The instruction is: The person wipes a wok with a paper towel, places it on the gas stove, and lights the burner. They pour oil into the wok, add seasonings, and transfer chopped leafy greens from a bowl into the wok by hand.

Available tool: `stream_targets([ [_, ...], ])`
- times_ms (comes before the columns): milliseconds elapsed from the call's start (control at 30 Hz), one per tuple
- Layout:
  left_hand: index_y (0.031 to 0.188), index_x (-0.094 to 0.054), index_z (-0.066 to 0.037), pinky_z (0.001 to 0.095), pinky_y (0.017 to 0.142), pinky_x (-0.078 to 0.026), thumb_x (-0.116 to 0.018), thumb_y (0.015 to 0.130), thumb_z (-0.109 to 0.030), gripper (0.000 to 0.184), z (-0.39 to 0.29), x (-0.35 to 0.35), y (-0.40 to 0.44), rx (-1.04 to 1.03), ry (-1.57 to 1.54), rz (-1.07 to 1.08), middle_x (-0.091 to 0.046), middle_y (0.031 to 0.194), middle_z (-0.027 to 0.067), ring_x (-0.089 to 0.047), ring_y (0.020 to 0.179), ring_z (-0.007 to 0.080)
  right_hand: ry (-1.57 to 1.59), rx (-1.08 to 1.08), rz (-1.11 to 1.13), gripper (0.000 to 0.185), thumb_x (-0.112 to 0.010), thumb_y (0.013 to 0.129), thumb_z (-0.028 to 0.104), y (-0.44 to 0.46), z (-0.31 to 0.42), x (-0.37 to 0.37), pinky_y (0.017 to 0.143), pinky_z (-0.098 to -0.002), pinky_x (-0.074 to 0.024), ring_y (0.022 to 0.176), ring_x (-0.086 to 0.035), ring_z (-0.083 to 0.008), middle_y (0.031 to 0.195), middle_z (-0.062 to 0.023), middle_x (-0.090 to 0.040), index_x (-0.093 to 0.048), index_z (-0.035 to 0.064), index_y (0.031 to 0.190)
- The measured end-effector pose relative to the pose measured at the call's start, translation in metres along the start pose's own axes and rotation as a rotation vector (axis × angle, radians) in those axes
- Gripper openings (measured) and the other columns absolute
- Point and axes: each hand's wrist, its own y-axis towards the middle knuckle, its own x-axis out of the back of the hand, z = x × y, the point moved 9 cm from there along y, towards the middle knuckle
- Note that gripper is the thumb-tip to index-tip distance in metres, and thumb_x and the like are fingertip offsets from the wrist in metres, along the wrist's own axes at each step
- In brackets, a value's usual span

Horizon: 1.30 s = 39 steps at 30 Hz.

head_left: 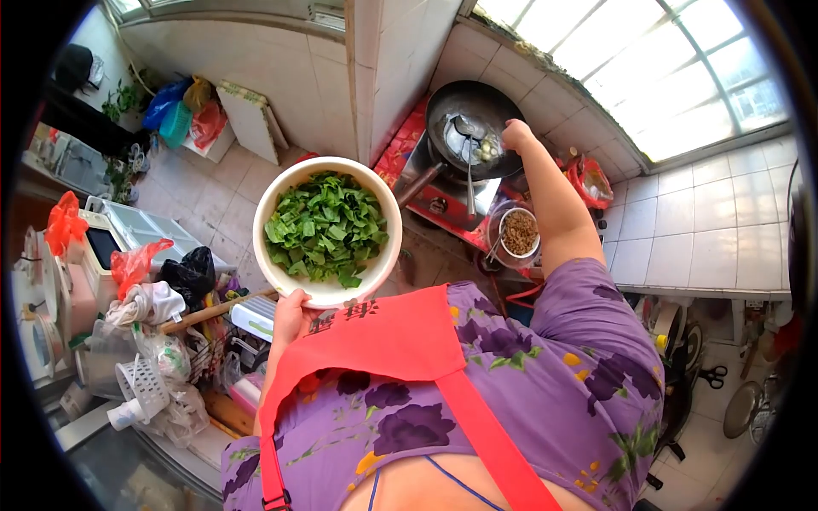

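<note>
My left hand (292, 313) grips the near rim of a large white bowl (264, 223) in front of my apron. Chopped leafy greens (325, 226) fill much of it. At the far right, my right hand (515, 135) is closed at the right rim of a black wok (449, 100); whatever its fingers hold is hidden. A metal ladle (470, 175) leans in the wok, its handle over the near rim. Pale chopped pieces (488, 150) lie in the wok beside the ladle, in shiny liquid.
The wok sits on a stove (417, 175), its long handle (420, 186) pointing toward the bowl. Near my right forearm stands a bowl of brown crumbly food (519, 232). A tiled counter (694, 243) runs along the right. Bags and a white basket (146, 387) crowd the left side.
</note>
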Motion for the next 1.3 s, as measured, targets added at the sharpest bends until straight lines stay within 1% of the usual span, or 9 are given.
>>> stream_targets([
  [67,0.115,-0.041,0.011,0.0465,0.08,-0.055,-0.043,0.079,-0.001,0.038,-0.004,-0.009,-0.005,-0.024,-0.029,0.012,-0.055,0.107,0.0208,-0.061,0.096,0.0328,0.914,-0.666,-0.216,0.059,-0.063,0.075,0.006,-0.047,-0.039,0.03,0.071,-0.037,-0.0535,0.092,-0.063,-0.0276,0.1,-0.0153,-0.066,-0.047,0.0107,0.132],
  [133,0.115,-0.042,0.012,0.0462,0.081,-0.055,-0.043,0.079,-0.001,0.037,-0.008,-0.012,-0.006,-0.059,-0.07,0.006,-0.056,0.107,0.0209,-0.061,0.096,0.0327,0.772,-0.344,-0.477,0.053,-0.051,0.077,-0.006,-0.03,-0.032,0.054,0.076,-0.0343,-0.0534,0.092,-0.061,-0.024,0.091,-0.0143,-0.062,-0.047,0.0039,0.129],
  [167,0.114,-0.043,0.012,0.0461,0.081,-0.055,-0.043,0.08,-0.001,0.037,-0.005,-0.007,-0.004,-0.048,-0.053,-0.002,-0.056,0.108,0.0208,-0.061,0.096,0.0328,1.75,-0.451,-0.54,0.05,-0.044,0.079,-0.011,-0.086,0.008,0.114,0.077,-0.0313,-0.0527,0.092,-0.06,-0.023,0.099,-0.0138,-0.058,-0.046,0.0022,0.128],
  [200,0.114,-0.044,0.012,0.0461,0.082,-0.055,-0.043,0.08,-0.001,0.037,-0.002,-0.003,-0.002,-0.037,-0.036,-0.012,-0.056,0.108,0.0207,-0.061,0.096,0.0328,1.808,-0.244,-0.574,0.052,-0.042,0.077,-0.015,-0.089,0.027,0.143,0.078,-0.0324,-0.0539,0.095,-0.06,-0.0237,0.108,-0.0155,-0.054,-0.047,0.001,0.126],
  [333,0.121,-0.034,0.009,0.0477,0.086,-0.053,-0.04,0.08,-0.002,0.042,0.0,-0.006,-0.001,-0.024,0.026,0.039,-0.05,0.115,0.0229,-0.059,0.102,0.0356,1.586,0.175,-0.519,0.037,-0.04,0.078,-0.005,-0.127,0.161,0.257,0.065,-0.0279,-0.0503,0.073,-0.061,-0.0146,0.086,-0.0102,-0.065,-0.061,-0.0017,0.108],
  [533,0.121,-0.034,0.008,0.0477,0.085,-0.054,-0.04,0.078,0.001,0.045,-0.002,-0.009,-0.009,-0.039,0.036,0.108,-0.051,0.113,0.022,-0.059,0.1,0.0359,1.146,0.316,-0.479,0.019,-0.059,0.08,0.019,-0.102,0.316,0.296,0.078,-0.0391,-0.0487,0.083,-0.062,-0.0319,0.088,-0.0139,-0.067,-0.07,0.005,0.087],
  [633,0.119,-0.035,0.008,0.0489,0.085,-0.053,-0.042,0.077,0.002,0.043,-0.001,-0.006,-0.015,-0.067,0.021,0.056,-0.052,0.109,0.0207,-0.06,0.096,0.0359,0.87,0.389,-0.672,0.016,-0.061,0.077,0.021,-0.088,0.352,0.302,0.074,-0.0404,-0.0497,0.081,-0.061,-0.0284,0.084,-0.0089,-0.062,-0.07,0.0083,0.078],
  [700,0.113,-0.044,0.006,0.0382,0.075,-0.056,-0.046,0.078,-0.004,0.036,-0.001,-0.002,-0.02,-0.086,0.043,0.012,-0.057,0.102,0.0156,-0.064,0.086,0.0266,0.798,0.413,-0.708,0.014,-0.061,0.076,0.02,-0.083,0.369,0.304,0.074,-0.0402,-0.0499,0.081,-0.061,-0.0281,0.083,-0.0087,-0.061,-0.069,0.0084,0.075],
  [1300,0.11,-0.044,0.006,0.0389,0.072,-0.056,-0.047,0.078,-0.004,0.033,0.01,0.013,-0.033,-0.087,-0.026,-0.022,-0.057,0.098,0.0165,-0.064,0.083,0.0272,0.588,0.463,-0.655,0.026,-0.064,0.071,0.02,-0.089,0.405,0.312,0.074,-0.0405,-0.0509,0.084,-0.062,-0.0288,0.091,-0.0113,-0.06,-0.06,0.0081,0.094],
])
